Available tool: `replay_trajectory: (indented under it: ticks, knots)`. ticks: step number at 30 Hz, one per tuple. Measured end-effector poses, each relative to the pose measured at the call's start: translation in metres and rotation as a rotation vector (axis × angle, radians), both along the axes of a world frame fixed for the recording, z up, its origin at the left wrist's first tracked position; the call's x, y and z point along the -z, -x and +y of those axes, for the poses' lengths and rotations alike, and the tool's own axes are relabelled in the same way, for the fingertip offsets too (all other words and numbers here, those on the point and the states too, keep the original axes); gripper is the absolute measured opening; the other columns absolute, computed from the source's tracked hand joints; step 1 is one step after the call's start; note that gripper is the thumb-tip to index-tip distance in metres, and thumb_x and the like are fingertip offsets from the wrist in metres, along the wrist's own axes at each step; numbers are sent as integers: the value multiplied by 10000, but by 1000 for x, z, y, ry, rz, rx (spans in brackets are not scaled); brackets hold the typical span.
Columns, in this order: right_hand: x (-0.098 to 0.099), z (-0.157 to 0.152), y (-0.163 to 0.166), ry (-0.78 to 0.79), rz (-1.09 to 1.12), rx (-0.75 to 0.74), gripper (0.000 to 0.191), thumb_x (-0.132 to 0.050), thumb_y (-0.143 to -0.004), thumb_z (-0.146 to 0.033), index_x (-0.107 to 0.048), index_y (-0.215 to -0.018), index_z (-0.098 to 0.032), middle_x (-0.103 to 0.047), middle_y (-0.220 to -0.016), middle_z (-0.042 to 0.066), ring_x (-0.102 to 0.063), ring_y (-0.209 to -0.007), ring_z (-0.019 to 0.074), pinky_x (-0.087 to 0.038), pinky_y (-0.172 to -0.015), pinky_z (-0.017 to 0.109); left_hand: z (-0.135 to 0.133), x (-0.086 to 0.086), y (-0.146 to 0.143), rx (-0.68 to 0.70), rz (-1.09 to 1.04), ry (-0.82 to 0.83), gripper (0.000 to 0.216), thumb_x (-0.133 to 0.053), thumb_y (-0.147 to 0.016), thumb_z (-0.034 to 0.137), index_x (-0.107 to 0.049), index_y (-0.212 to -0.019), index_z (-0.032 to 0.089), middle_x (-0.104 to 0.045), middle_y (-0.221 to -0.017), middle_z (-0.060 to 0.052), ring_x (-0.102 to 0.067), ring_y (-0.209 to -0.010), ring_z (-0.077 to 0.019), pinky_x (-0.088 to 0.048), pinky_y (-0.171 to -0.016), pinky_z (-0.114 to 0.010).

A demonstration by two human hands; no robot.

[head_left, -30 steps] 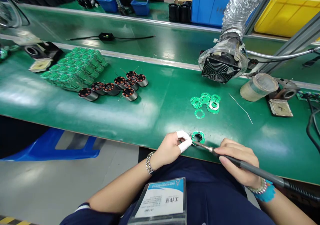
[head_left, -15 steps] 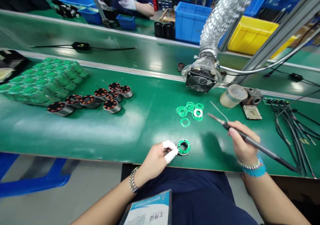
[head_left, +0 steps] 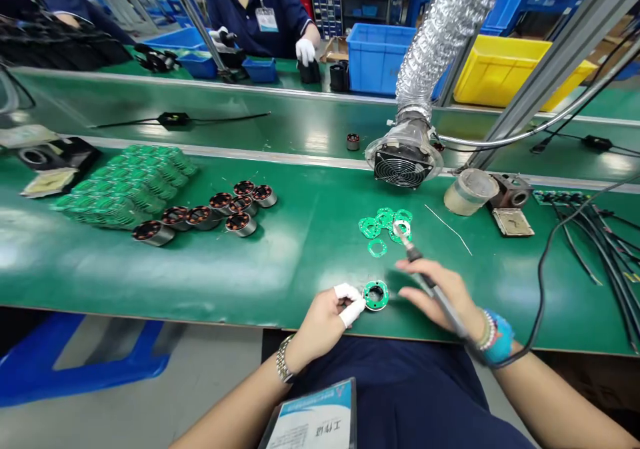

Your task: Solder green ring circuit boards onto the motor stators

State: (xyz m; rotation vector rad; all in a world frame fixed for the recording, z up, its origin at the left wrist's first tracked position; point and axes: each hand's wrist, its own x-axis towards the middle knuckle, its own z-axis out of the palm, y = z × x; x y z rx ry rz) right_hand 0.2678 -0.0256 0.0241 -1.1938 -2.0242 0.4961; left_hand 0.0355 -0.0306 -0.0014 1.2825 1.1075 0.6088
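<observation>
While both hands rest low at the table's near edge:
Far left: green ring stacks (head_left: 125,182), then motor stators (head_left: 210,214).
Left hand (head_left: 325,316): taped fingertips pinched on ring board (head_left: 375,295), flat on mat.
Right hand (head_left: 443,296): closed around soldering iron (head_left: 425,272); tip over loose green rings (head_left: 385,226).
Behind: extractor fan (head_left: 404,162).
Right: cables (head_left: 595,236).

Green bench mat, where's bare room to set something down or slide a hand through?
The green mat is bare between the motor stators and the loose green rings, and between the solder wire and the cables. It is crowded around the stacked green boards and the fume fan.
</observation>
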Motion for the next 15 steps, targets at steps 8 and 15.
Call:
replay_trajectory:
  ticks: [8, 15]
  knots:
    - [25, -14, 38, 84, 83, -107, 362, -630, -790, -251, -476, -1114, -206, -620, -1026, 94, -618, -942, 201, -521, -832, 344, -1, 1, 2, -6, -23, -7, 180, -580, -777, 320, -566, -761, 141, -571, -649, -1, -526, -581, -101, -439, -535, -209]
    - [28, -16, 41, 71, 94, -120, 351, -626, -795, -274, -475, -1104, -201, -604, -1000, 96, -603, -930, 204, -520, -799, 344, -2, 2, 6, -14, -122, 19, 205, -598, -779, 345, -543, -783, 147, -617, -703, -13, -607, -673, -129, -498, -712, -288]
